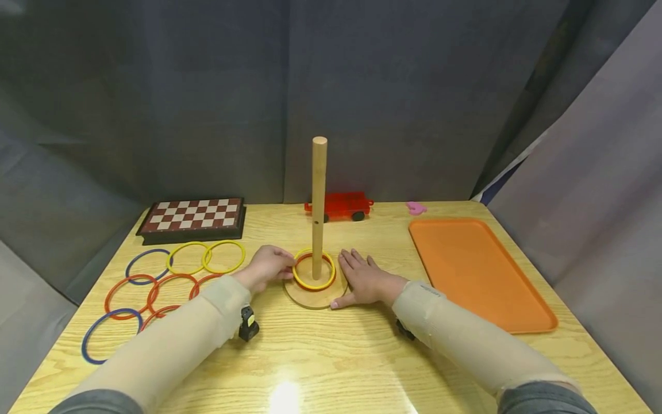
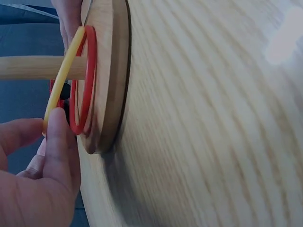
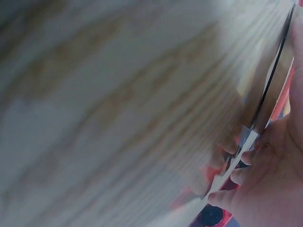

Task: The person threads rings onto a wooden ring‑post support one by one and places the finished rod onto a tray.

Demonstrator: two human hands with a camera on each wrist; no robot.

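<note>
A wooden post (image 1: 319, 195) rises upright from a round wooden base (image 1: 309, 299) in mid-table. My left hand (image 1: 266, 268) is at the base's left side, pinching a yellow ring (image 2: 65, 71) between thumb and fingers. That ring goes around the post and tilts, its near side raised above a red ring (image 2: 87, 101). The red ring lies low around the post, over the base. On the other side, my right hand (image 1: 364, 280) rests with straight, spread fingers along the base's right edge. It grips nothing.
Loose blue, red and yellow rings (image 1: 223, 242) lie overlapping at left, partly under my left forearm. Behind them sits a checkered board box (image 1: 191, 217). A red toy wagon (image 1: 345, 206) stands behind the post, a pink piece (image 1: 416, 208) farther right. An orange tray (image 1: 481, 276) lies at right.
</note>
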